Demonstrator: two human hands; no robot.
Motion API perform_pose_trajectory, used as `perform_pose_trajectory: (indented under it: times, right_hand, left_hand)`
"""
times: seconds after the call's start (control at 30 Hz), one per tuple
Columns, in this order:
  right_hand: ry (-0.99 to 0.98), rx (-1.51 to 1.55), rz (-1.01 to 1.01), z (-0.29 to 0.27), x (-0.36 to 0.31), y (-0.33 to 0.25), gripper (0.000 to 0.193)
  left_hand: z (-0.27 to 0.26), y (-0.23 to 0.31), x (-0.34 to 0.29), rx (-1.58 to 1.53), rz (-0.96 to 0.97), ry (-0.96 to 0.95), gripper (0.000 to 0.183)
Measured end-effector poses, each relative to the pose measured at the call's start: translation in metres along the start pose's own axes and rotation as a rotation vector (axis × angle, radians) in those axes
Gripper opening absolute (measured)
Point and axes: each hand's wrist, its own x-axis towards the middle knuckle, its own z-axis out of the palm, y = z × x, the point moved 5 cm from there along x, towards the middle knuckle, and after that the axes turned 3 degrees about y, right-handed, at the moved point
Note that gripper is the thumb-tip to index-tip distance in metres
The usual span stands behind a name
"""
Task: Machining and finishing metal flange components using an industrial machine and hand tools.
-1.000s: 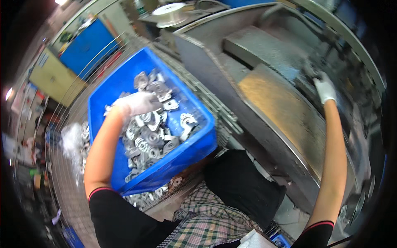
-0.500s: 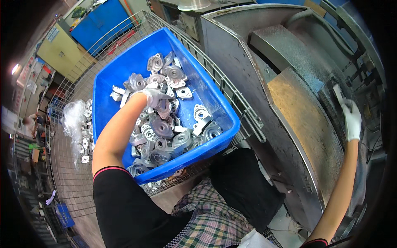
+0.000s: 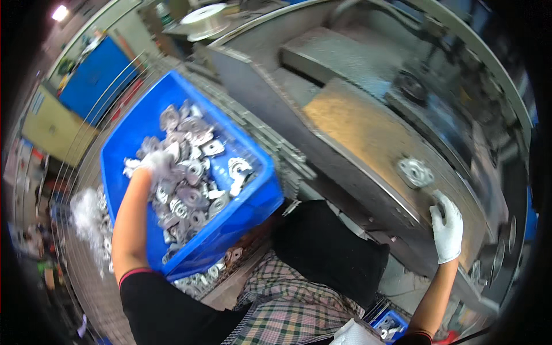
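Note:
Inside the blue plastic bin (image 3: 224, 227) lie many silver-grey cast metal housings (image 3: 190, 198), each with a round opening and ear-like flanges. My left hand (image 3: 158, 164), in a white glove, reaches down among them; motion blur hides its fingers and anything in them. On the worn brown work surface of the metal machine sits one similar metal housing (image 3: 416, 172). Just below that piece is my right hand (image 3: 447, 227), also white-gloved, with thumb and fingers apart and nothing held; a small gap separates it from the housing.
The bin stands in a wire cage cart (image 3: 86, 253), with more castings and clear plastic wrap (image 3: 87, 221) beside it. A metal wall (image 3: 322, 141) borders the machine. A wire spool (image 3: 205, 22) is at the back. Low down sits a small blue bin (image 3: 397, 319).
My right hand has come back from the machine's far fixture toward me. A metal housing now shows on the work surface near it. The view has turned; my left hand stays in the bin.

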Motion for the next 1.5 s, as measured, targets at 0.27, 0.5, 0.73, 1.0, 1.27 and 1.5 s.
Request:
perform_pose_trajectory:
  times: [0.27,0.5,0.73,1.0,1.27,1.5]
  right_hand:
    - [0.814,-0.227,0.526,-0.156,-0.187,0.134,0.030]
    - [0.839,-1.194,1.237,-0.227,-0.428,0.222,0.053]
    - [1.047,-0.126,1.155,-0.184,-0.533,0.306,0.065]
    - [0.958,0.106,0.980,-0.199,-0.391,0.211,0.052]
    - [0.225,0.682,0.506,-0.111,-0.092,0.071,0.038]
    - [-0.020,-0.121,0.352,-0.030,0.066,0.012,0.027]
  left_hand:
    - [-0.132,0.036,-0.059,-0.688,-0.038,0.573,0.042]
    - [-0.252,0.179,-0.082,-0.840,0.275,0.725,0.045]
    - [-0.295,0.355,-0.047,-0.460,0.679,0.600,0.045]
    - [-0.259,0.460,0.006,-0.339,0.543,0.958,0.032]
    - [-0.224,0.458,-0.005,-0.571,0.657,0.967,0.035]
    - [-0.227,0.456,-0.005,-0.590,0.575,0.880,0.025]
